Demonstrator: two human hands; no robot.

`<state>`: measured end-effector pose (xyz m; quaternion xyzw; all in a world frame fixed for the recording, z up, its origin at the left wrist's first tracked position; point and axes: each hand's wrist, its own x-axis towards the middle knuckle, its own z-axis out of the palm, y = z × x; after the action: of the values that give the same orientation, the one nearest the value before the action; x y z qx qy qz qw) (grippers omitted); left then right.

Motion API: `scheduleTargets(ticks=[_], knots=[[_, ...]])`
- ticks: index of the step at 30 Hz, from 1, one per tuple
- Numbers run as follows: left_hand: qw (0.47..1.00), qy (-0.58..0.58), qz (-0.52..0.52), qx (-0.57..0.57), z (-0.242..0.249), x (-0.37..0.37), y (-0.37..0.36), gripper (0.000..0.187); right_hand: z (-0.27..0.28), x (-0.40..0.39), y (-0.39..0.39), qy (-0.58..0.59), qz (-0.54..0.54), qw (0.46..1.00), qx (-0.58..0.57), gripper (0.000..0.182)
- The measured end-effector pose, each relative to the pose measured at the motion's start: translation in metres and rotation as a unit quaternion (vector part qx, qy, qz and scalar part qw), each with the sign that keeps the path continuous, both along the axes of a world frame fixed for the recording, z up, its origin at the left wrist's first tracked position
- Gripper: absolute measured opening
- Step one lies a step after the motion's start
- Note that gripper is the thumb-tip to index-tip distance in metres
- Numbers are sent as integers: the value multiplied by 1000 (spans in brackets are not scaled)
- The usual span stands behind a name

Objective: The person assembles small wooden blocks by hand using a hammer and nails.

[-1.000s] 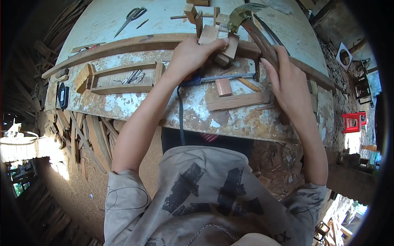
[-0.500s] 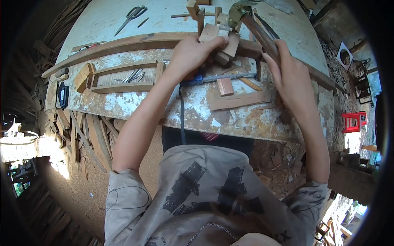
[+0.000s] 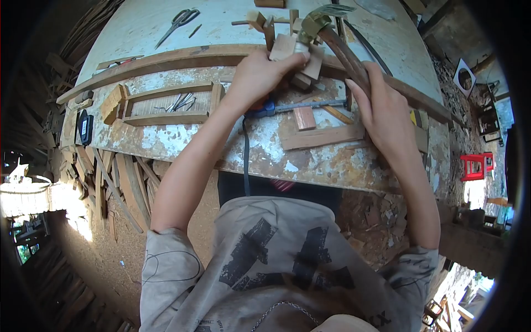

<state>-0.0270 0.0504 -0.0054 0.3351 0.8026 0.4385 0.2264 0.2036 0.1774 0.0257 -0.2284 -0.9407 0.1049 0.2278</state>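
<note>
My left hand (image 3: 260,77) is closed around a wooden block (image 3: 283,47), its thumb stretched across toward a second wooden piece (image 3: 314,63). Between these two pieces is something whitish that I cannot make out. My right hand (image 3: 387,108) grips the wooden handle of a claw hammer (image 3: 345,55). The brassy hammer head is right over the whitish part, close to my left thumb; whether it touches cannot be told. Below my hands lie a blue-and-grey bar clamp (image 3: 293,106), a small reddish wood block (image 3: 303,118) and a flat wooden strip (image 3: 323,136).
A long wooden beam (image 3: 160,60) crosses the worn bench (image 3: 221,149). Scissors (image 3: 177,25) lie beyond it. To the left, a shallow wooden tray (image 3: 166,119) holds metal bits, near a dark tape-measure-like object (image 3: 84,128). A red stool (image 3: 475,166) stands off to the right.
The hammer head has come down and slightly left toward the wooden pieces, with my right hand shifting a little left. My left hand keeps its hold, almost in place.
</note>
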Motion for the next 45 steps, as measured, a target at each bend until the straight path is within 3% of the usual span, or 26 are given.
scheduleTargets(ticks=[3, 8, 11, 13, 16, 22, 23, 26, 29, 32, 35, 38, 41, 45], knots=[[1000, 5, 8, -21, -1, -1, -2, 76, 31, 2, -13, 54, -24, 996, -64, 43], [1000, -9, 13, -12, 1, -1, -1, 81, 45, -5, -1, 246, -6, 969, 29, 43], [999, -22, 16, -35, -2, -5, 0, 79, 7, -8, 3, 138, -33, 990, 16, 44], [999, -23, 3, -36, 1, -5, -2, 77, -21, -4, 6, 5, -23, 1000, -11, 45], [999, -16, -32, -5, -5, -11, 1, 76, -4, 6, 4, 31, -25, 999, -30, 45], [995, -64, -73, 27, -10, -14, -3, 78, 4, 19, -1, 65, -115, 963, -234, 46], [992, -96, -71, 30, -6, -16, -3, 76, 8, 22, -3, 42, -133, 946, -294, 46], [987, -153, -21, 54, -10, -21, -3, 65, -23, 35, 12, 33, -127, 938, -320, 46], [982, -178, -58, 14, -2, -19, -8, 66, -34, 41, 18, 38, -149, 934, -323, 46], [971, -226, -74, 25, -2, -19, -12, 64, -44, 49, 32, -42, -162, 978, -129, 45], [982, -152, -84, 71, -14, -25, -10, 62, -26, 49, 24, -102, -170, 976, -95, 43], [979, -147, -76, 122, -4, -12, -12, 56, -26, 47, 24, 7, -129, 988, 89, 39], [977, -102, -43, 184, -3, -2, -8, 52, 20, 26, -7, 37, -111, 990, -81, 36], [955, -92, -52, 276, 22, 36, -14, 45, 38, -6, -35, 80, -46, 993, -73, 36]])
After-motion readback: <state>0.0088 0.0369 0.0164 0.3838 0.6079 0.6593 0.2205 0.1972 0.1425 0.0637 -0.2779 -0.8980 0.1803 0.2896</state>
